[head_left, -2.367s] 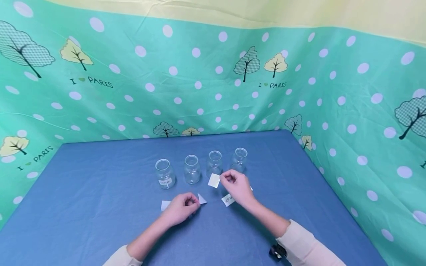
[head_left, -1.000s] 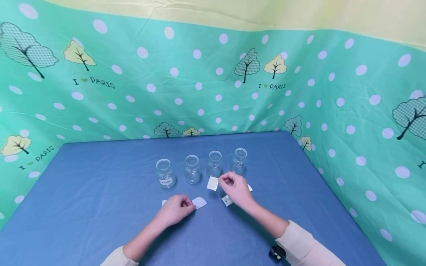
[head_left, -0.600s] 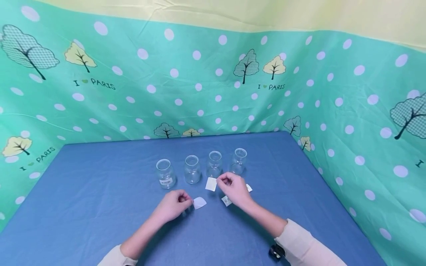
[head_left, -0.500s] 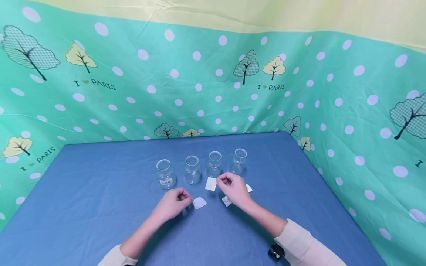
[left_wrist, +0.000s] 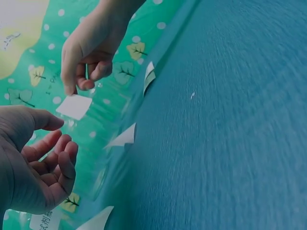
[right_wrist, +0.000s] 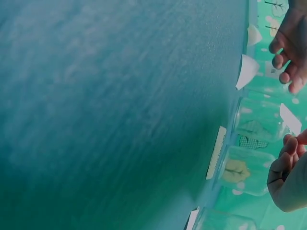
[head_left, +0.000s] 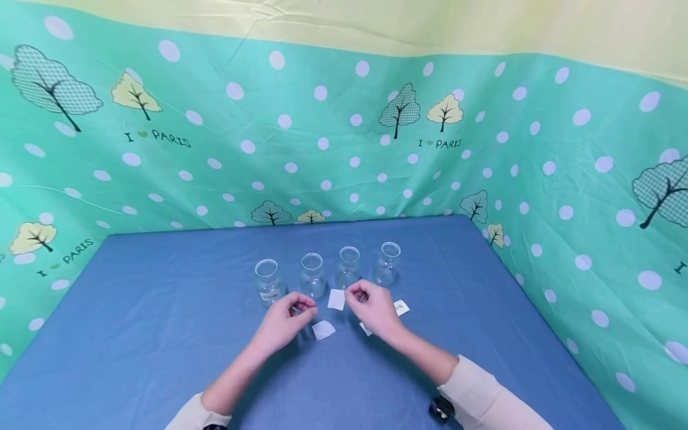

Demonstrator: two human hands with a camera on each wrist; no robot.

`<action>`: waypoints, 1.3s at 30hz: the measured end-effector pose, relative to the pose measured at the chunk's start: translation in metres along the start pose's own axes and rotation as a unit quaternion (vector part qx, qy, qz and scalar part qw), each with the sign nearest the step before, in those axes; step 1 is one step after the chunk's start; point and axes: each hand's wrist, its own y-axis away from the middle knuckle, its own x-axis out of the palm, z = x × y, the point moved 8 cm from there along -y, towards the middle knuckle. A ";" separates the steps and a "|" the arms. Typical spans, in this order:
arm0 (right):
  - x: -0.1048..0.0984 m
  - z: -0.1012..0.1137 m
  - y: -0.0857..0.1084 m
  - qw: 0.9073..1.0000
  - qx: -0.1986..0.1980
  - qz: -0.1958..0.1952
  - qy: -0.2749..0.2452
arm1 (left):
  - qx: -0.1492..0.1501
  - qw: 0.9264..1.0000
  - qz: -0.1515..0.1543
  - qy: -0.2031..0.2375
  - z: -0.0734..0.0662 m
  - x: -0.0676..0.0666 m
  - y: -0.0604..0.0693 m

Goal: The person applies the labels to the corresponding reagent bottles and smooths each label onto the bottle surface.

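Nearer the white label (head_left: pixel 336 300) than before, parted left fingers (left_wrist: pixel 65 164); right fingers (left_wrist: pixel 69 77) tight on it.

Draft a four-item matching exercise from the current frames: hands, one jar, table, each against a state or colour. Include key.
Column 1
1. Left hand
2. Leftmost jar in the head view
3. Table
4. Right hand

Column 2
A. Pinches a white label
B. Blue
C. Raised, holding nothing
D. Bears a printed tag low on its side

Right pairs: 1-C, 2-D, 3-B, 4-A
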 end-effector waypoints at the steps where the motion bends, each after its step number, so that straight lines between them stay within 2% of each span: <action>1: 0.001 0.002 0.000 1.000 -0.009 -0.001 0.007 | 0.002 1.000 -0.001 0.007 0.000 0.001 0.000; 5: 0.004 0.009 0.002 0.998 -0.050 -0.005 0.040 | 0.001 1.000 0.001 0.029 -0.001 0.005 -0.002; 11: 0.008 0.020 0.007 0.989 -0.117 -0.012 0.093 | -0.014 0.999 0.001 0.052 -0.004 0.010 -0.002; 14: 0.008 0.024 0.010 0.984 -0.142 -0.015 0.107 | -0.022 0.998 -0.003 0.057 -0.014 0.008 0.002; 18: 0.009 0.029 0.013 0.978 -0.173 -0.017 0.118 | -0.017 0.998 0.000 0.056 -0.035 0.001 0.011; 21: 0.010 0.033 0.016 0.971 -0.200 -0.019 0.131 | -0.010 0.998 0.002 0.055 -0.041 -0.001 0.014; 23: 0.011 0.037 0.018 0.965 -0.221 -0.024 0.143 | -0.010 0.998 0.002 0.056 -0.039 0.000 0.013; 25: 0.012 0.041 0.020 0.956 -0.248 -0.030 0.153 | -0.021 0.998 0.002 0.061 -0.031 0.002 0.009; 27: 0.014 0.045 0.023 0.946 -0.276 -0.039 0.167 | -0.034 0.997 0.001 0.067 -0.020 0.005 0.005; 31: 0.016 0.051 0.028 0.924 -0.326 -0.053 0.194 | -0.043 0.996 -0.005 0.080 -0.001 0.009 -0.002; 35: 0.018 0.055 0.032 0.906 -0.359 -0.064 0.214 | -0.044 0.995 -0.008 0.089 0.004 0.010 -0.004; 39: 0.021 0.056 0.034 0.896 -0.374 -0.064 0.232 | -0.048 0.994 -0.005 0.094 0.005 0.010 -0.005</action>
